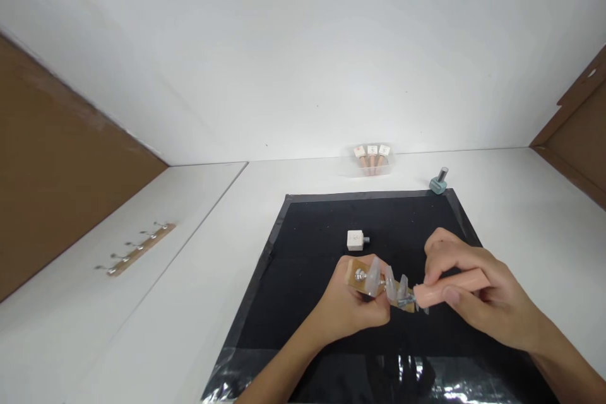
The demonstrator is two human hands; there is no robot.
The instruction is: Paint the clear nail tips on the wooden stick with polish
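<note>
My left hand [353, 306] grips a small wooden nail-tip stand [354, 270], held tilted above the black mat. Several translucent nail tips [390, 281] stick up from it on metal posts. Between the fingers of my right hand [478, 290] is a nail polish brush [447, 288] with a long pink cap-handle. Its bristle end meets the nail tips near the right end of the stand; I cannot tell exactly which one it touches. Beyond my left hand, an uncapped white square nail polish bottle [355, 240] lies on the mat, its neck pointing right.
A clear plastic tray [389, 167] by the back wall holds three white bottles with pink caps [372, 161]. A teal bottle with a silver cap [438, 183] stands near the black mat's [303, 233] far right corner. Far left lies another wooden stand with metal posts [139, 249].
</note>
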